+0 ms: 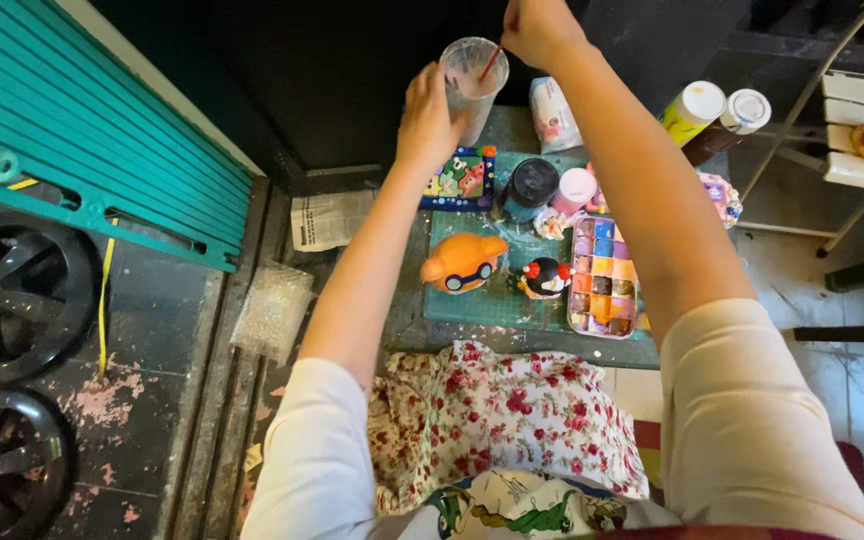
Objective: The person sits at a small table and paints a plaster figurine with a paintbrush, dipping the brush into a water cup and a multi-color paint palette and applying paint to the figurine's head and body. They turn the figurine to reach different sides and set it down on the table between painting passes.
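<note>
Your left hand (430, 122) wraps the side of the cup (473, 82) at the far edge of the table (512, 345); only the back of the hand shows, so the fingertips on the far side are hidden. Your right hand (538, 30) sits above the cup's rim, fingers pressed together in a pinch on a thin red brush (490, 64); its top is cut off by the frame edge. The brush's lower end goes into the cup, and the cloudy wall makes the tip hard to make out. The cup's base is probably resting on the table, though your hand hides the contact. Near you, the orange figure (463, 263) and the black figure (544, 279) stand on the green mat (482, 305), just beside the paint tray (602, 277). A dark jar (531, 187) and a pink pot (577, 187) crowd the strip behind the tray. Your right forearm covers the table's right side. Open room: little on the table; the floor left of it, by the teal shutter (92, 150), is freer.
</note>
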`<state>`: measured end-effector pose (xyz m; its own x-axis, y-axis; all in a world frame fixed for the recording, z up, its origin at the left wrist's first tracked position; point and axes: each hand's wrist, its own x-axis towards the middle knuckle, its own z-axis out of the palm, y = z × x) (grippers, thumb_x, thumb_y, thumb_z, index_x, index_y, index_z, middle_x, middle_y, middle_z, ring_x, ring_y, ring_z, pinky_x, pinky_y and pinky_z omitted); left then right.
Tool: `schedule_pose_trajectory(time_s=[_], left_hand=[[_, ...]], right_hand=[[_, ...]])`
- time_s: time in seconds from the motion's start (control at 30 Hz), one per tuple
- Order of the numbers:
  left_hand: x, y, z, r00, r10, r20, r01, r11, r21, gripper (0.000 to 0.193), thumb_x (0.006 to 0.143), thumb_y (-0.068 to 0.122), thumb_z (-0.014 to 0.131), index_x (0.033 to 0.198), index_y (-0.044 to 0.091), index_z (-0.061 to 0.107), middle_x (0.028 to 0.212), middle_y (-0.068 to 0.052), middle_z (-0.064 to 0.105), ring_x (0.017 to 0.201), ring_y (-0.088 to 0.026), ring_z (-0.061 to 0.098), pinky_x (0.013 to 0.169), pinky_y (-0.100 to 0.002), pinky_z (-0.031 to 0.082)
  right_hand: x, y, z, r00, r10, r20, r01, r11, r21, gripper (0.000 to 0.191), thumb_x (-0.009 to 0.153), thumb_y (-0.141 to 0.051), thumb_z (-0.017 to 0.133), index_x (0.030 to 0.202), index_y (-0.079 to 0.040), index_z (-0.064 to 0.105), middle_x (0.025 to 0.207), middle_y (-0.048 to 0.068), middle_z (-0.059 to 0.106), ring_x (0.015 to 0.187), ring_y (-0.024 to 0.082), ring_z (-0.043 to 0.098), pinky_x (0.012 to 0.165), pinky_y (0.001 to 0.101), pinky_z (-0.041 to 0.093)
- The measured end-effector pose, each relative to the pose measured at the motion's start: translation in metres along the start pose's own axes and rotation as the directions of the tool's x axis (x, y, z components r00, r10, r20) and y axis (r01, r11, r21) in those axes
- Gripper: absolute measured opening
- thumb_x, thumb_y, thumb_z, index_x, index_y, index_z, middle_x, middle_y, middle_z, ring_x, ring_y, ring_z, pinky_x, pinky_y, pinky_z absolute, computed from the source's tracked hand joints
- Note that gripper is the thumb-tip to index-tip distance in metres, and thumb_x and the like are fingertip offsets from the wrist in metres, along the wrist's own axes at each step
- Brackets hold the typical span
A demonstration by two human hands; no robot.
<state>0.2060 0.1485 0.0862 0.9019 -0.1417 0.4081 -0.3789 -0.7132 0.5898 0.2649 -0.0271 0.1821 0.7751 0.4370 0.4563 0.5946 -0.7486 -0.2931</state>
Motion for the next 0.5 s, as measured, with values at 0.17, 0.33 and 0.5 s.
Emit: schedule_pose_trajectory(time_s=[0.17, 0.33, 0.5], left_hand=[[0.037, 0.021, 0.022, 0.988, -0.050, -0.148, 0.039, 0.996, -0.080, 0.121, 0.061, 0.028, 0.097, 0.149, -0.010, 0.024, 0.149, -0.031, 0.038, 0.138, -0.045, 0.038, 0.114, -0.049, 0.039], [0.045, 0.025, 0.015, 0.968, -0.251, 0.008, 0.251, 0.966, -0.062, 0.129, 0.049, 0.033, 0.101, 0.149, -0.006, 0.030, 0.141, -0.021, 0.052, 0.128, -0.039, 0.055, 0.102, -0.045, 0.050], [0.037, 0.015, 0.016, 0.981, -0.188, -0.054, 0.185, 0.981, -0.058, 0.129, 0.048, 0.038, 0.104, 0.147, -0.005, 0.035, 0.138, -0.021, 0.052, 0.125, -0.040, 0.056, 0.099, -0.046, 0.052]], right_hand=[[-0.012, -0.015, 0.005, 0.969, 0.245, 0.019, -0.219, 0.831, 0.512, 0.008, 0.086, -0.006, 0.076, 0.090, 0.001, 0.077, 0.075, 0.011, 0.073, 0.064, 0.017, 0.071, 0.060, 0.0293, 0.058], [-0.017, -0.017, 0.012, 0.966, -0.019, -0.257, 0.084, 0.965, 0.248, 0.009, 0.091, -0.006, 0.072, 0.096, 0.000, 0.077, 0.089, 0.017, 0.073, 0.080, 0.031, 0.072, 0.072, 0.0388, 0.057], [-0.035, -0.006, -0.003, 0.963, -0.029, -0.269, 0.049, 0.996, 0.069, 0.014, 0.103, -0.017, 0.069, 0.101, -0.005, 0.077, 0.095, 0.015, 0.073, 0.090, 0.036, 0.068, 0.074, 0.0459, 0.054]])
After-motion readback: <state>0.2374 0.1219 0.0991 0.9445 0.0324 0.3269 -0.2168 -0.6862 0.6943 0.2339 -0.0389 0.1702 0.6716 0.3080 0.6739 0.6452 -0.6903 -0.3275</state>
